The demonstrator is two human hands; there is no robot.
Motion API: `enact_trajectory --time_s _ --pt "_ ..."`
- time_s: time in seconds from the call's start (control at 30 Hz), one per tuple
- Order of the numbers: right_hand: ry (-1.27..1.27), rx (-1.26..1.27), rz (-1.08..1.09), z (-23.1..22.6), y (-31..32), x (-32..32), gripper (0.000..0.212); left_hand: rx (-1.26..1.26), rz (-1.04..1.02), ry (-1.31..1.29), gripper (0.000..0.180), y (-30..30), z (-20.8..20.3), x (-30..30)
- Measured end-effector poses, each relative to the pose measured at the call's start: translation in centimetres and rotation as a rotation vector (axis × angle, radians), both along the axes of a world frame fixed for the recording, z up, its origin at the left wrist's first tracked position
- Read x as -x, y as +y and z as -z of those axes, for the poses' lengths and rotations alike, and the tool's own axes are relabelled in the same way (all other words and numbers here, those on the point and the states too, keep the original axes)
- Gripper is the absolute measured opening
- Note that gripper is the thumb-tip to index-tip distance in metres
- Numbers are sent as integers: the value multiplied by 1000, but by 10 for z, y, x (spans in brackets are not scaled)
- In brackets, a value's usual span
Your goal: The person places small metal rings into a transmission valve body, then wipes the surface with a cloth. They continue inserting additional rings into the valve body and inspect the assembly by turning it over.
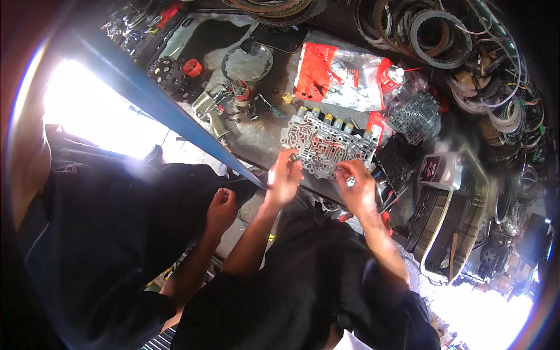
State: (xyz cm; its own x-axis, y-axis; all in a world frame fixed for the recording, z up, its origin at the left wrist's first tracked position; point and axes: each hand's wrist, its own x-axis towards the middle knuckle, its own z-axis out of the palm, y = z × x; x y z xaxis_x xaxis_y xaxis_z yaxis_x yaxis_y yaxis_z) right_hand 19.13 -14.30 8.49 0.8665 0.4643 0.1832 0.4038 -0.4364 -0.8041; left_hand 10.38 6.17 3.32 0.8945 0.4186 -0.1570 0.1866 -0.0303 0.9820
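A silver valve body (326,143) with maze-like channels lies on the bench before me, a row of brass-coloured solenoids along its far edge. At its near left edge is my left hand (284,179), fingers pinched; something small and dark shows at the fingertips, too small to name. My right hand (358,188) is curled beside the near right edge, with a small shiny metal part (350,181) among its fingers. Whether either hand touches the valve body is hard to tell.
A co-worker's closed hand (223,209) is at my left. Beyond the valve body lie a red-and-clear plastic bag (338,76) and a spray can (392,77). A second valve plate (415,116), a bottle (441,169) and an oil pan (466,233) are rightward; clutch rings (440,38) pile behind.
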Motion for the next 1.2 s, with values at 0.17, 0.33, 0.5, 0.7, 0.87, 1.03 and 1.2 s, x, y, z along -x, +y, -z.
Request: enact_trajectory --time_s 0.17,0.33,0.5,0.7,0.87,1.03,1.2 --pt "98 -50 -228 -5 37 4 29 -412 90 -98 37 -10 -3 9" --pt "136 -37 -266 -4 50 7 28 -398 118 -125 41 -17 -3 17" --pt "152 -6 -266 0 48 7 24 -494 105 -187 40 -15 3 18" --pt "143 -19 -148 14 49 9 20 -357 -32 -238 26 -15 12 11" --pt "133 -6 -99 22 48 12 19 -46 -103 -112 28 -22 19 10" --pt "85 16 -76 27 51 11 19 -156 -124 -163 26 -24 19 9" --pt "-7 108 -110 31 51 7 17 -301 -146 -89 26 -32 11 3"
